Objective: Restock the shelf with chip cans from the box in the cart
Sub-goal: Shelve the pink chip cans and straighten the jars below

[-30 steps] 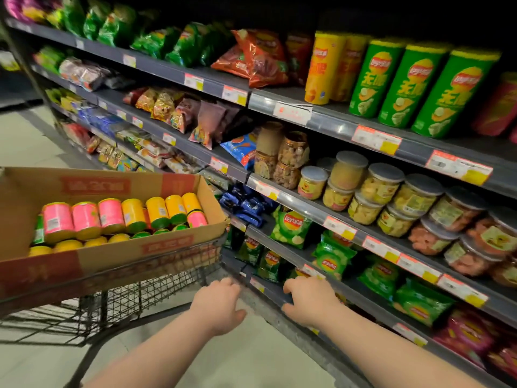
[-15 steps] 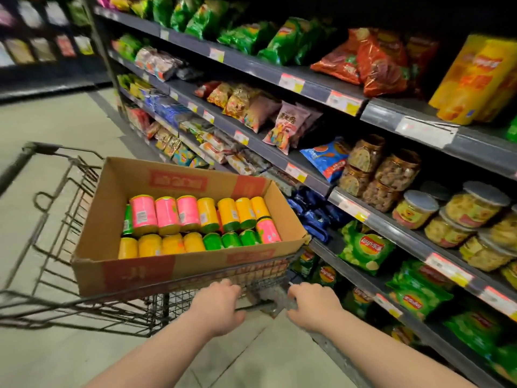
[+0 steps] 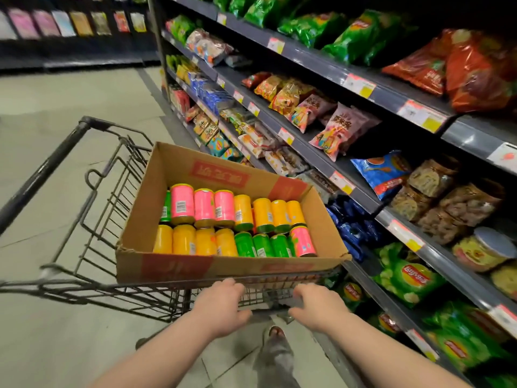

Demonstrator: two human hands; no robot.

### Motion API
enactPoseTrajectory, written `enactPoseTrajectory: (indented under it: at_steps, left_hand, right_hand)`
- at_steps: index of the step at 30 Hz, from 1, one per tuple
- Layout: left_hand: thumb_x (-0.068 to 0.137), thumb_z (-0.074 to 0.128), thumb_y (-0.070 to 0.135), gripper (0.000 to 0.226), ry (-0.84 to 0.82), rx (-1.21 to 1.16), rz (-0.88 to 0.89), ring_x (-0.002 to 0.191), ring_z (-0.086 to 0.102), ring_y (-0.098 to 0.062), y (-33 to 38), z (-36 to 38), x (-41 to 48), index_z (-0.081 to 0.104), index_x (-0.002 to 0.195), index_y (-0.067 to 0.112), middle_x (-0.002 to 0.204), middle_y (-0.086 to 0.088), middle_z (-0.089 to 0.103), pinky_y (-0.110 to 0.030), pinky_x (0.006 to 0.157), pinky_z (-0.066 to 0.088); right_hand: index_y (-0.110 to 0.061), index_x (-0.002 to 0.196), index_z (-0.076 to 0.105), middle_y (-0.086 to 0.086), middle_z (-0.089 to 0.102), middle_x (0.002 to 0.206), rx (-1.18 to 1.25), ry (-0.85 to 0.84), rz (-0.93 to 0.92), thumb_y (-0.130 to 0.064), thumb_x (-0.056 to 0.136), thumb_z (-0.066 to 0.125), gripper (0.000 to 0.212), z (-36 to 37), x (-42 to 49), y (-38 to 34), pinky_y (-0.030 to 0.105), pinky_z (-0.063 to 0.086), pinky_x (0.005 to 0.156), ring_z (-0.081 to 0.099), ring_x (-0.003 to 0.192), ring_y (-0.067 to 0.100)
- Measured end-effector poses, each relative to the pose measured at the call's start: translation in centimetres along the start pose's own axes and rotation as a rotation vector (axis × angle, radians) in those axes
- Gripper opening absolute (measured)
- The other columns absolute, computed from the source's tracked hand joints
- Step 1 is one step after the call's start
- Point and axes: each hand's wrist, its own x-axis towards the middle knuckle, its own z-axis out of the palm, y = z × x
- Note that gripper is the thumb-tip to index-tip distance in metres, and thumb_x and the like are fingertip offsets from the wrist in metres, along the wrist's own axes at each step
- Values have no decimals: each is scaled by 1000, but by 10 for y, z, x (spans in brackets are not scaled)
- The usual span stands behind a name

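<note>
An open cardboard box [image 3: 156, 189] sits in a black wire cart [image 3: 92, 211] in the aisle. Several chip cans lie on their sides in two rows inside: pink cans [image 3: 203, 204], yellow cans [image 3: 184, 240] and green cans [image 3: 263, 245]. My left hand [image 3: 221, 305] and my right hand [image 3: 319, 308] both grip the cart's near rim just below the box, fingers curled over the wire. The shelf unit [image 3: 349, 175] of snacks runs along the right of the cart.
Shelves on the right hold chip bags [image 3: 408, 281], snack packs [image 3: 338, 130] and lidded jars [image 3: 481, 247]. A further shelf row [image 3: 70, 26] crosses the aisle's far end. Tiled floor [image 3: 56, 107] opens to the left. My foot [image 3: 275, 333] shows below the cart.
The view has swung left, away from the tall cans on the upper shelf, and onto the cart. The cart and box now lie straight ahead, with both hands still on its rim.
</note>
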Motion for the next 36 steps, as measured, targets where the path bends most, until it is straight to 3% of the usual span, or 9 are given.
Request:
enactPoseTrajectory:
  at_steps: [12,26,31,36]
  left_hand:
    - [90,47,50,38,120,-67,-137,106,58,-21,-3,-47,57,55,117,25,115,1,59,-34,84,48]
    - [91,49,47,41,-2,-84,-231,112,55,-17,-16,-56,166,52,125,25,124,3,54,-31,87,46]
    - [89,52,45,43,-29,-114,-296,117,51,-19,-32,-47,192,52,126,22,128,2,50,-32,91,46]
    - [87,54,43,46,10,-117,-391,117,50,-20,-48,-45,212,50,128,23,128,2,47,-34,88,45]
  right_hand:
    - [-26,130,52,-4,58,129,125,94,-40,-42,90,52,43,-54,105,17,31,47,88,57,114,19]
    - [-17,116,56,7,60,116,170,-140,135,-32,88,56,32,-45,237,103,29,46,77,59,104,25]
    - [-16,125,47,7,55,114,161,-169,184,-34,86,60,45,-32,263,111,30,46,75,59,102,26]
    - [-16,133,35,11,48,127,301,-167,294,-38,83,64,62,-21,281,113,36,47,87,56,113,31]
